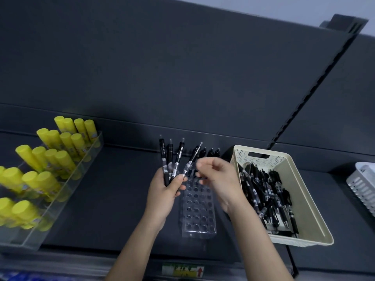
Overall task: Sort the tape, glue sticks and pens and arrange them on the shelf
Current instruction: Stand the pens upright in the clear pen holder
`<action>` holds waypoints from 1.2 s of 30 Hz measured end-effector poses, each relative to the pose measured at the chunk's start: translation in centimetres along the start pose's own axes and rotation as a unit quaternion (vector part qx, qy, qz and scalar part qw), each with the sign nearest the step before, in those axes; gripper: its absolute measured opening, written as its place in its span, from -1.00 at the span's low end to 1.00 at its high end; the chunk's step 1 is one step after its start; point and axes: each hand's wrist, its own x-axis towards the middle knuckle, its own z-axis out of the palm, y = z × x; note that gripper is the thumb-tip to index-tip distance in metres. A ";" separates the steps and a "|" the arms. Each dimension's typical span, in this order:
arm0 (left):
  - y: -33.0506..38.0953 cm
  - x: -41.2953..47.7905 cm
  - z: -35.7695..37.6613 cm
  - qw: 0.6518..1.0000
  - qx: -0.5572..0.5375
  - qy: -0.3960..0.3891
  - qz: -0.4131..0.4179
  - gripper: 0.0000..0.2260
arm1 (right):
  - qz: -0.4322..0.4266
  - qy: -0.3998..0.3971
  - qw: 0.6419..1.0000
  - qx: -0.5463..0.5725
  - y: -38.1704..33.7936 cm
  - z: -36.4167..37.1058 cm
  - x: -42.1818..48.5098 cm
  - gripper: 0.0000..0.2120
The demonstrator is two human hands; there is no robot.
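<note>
Four pens (179, 157) fan up from the clasping left grip (162, 192); the right grip (219, 179), loosely curled and empty, hovers just beside them.

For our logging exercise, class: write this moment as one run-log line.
left hand: holds four black pens | right hand: beside them, grip unclear | pen holder: pens in far row | basket: loose pens

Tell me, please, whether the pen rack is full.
Mostly empty: the pen rack shows bare holes; few pens stand at its far end.
</note>
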 end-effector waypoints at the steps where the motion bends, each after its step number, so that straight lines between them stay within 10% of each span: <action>1: 0.0 -0.1 0.1 1.000 0.004 -0.013 0.003 -0.91 | 0.006 -0.016 1.000 0.015 -0.2 0.5 -0.1 -0.98; 10: -0.7 0.1 -0.1 0.998 0.002 -0.058 -0.002 -0.89 | -0.013 -0.022 0.998 -0.051 -0.5 1.5 -0.4 -0.91; 17: -1.1 1.2 -1.3 0.996 0.049 0.068 -0.018 -0.96 | -0.120 0.196 0.951 -0.206 -0.1 0.7 1.2 -0.83; 36: -1.2 0.9 -1.7 0.997 -0.002 0.065 -0.043 -0.90 | -0.168 0.118 0.870 -0.448 1.6 1.8 2.1 -0.87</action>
